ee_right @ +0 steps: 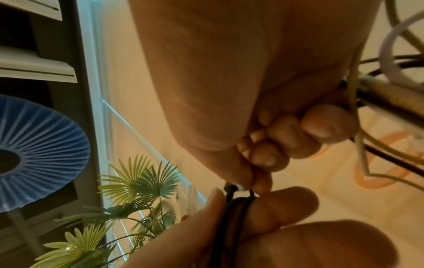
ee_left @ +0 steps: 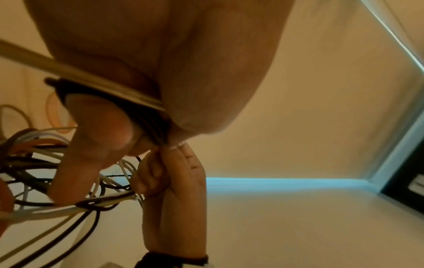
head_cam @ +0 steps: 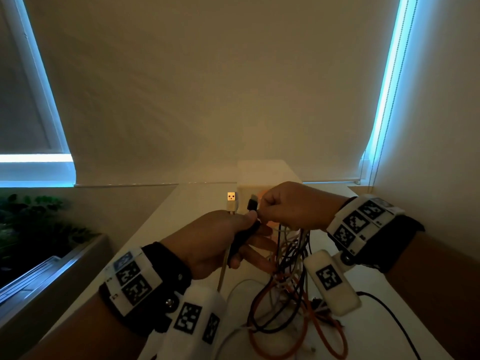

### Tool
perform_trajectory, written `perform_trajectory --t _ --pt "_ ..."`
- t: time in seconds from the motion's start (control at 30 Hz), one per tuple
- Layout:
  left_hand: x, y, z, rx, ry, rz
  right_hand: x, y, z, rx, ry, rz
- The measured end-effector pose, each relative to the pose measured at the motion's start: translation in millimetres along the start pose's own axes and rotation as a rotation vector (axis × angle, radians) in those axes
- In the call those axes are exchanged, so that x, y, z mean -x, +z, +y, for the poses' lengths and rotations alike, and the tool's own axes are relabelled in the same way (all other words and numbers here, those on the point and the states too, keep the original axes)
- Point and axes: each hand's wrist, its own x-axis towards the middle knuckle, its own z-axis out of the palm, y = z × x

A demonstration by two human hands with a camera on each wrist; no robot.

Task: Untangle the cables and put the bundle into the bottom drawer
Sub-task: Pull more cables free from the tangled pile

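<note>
Both hands raised over a white tabletop [head_cam: 181,203], meeting at mid-frame in the head view.

Left hand [head_cam: 220,242]: thumb and fingers curled round a black plug body [head_cam: 240,244] and a pale cable beside it. Two connectors stand up above the fist: a white USB plug [head_cam: 231,202], metal end up, and a black plug [head_cam: 252,203] just right of it.

Right hand [head_cam: 291,206]: closed into a fist, fingertips [ee_right: 263,157] pinching a thin black lead at the black plug, touching the left thumb. Left wrist view shows the same pinch from below; it looks like a small white tie sits in it too, but blur makes that uncertain.

Cable tangle [head_cam: 288,258]: black, white and orange strands hang from both hands in a loose knot, lower loops lying on the tabletop. Orange loops [head_cam: 327,341] spread at the near edge.

A pale box [head_cam: 262,172] stands on the tabletop behind the hands. Drawn blind [head_cam: 207,87] fills the background; a green plant [head_cam: 31,222] at left.
</note>
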Motion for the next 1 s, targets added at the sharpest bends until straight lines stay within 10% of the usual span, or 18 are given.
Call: perform_trajectory --t 0.37,1.0 --pt "-26 7 -8 0.389 0.247 0.406 15 -1 22 -0.063 -0.158 -0.066" --pt "-13 -19 22 0.751 0.304 0.356 29 8 67 -0.234 -0.180 0.068"
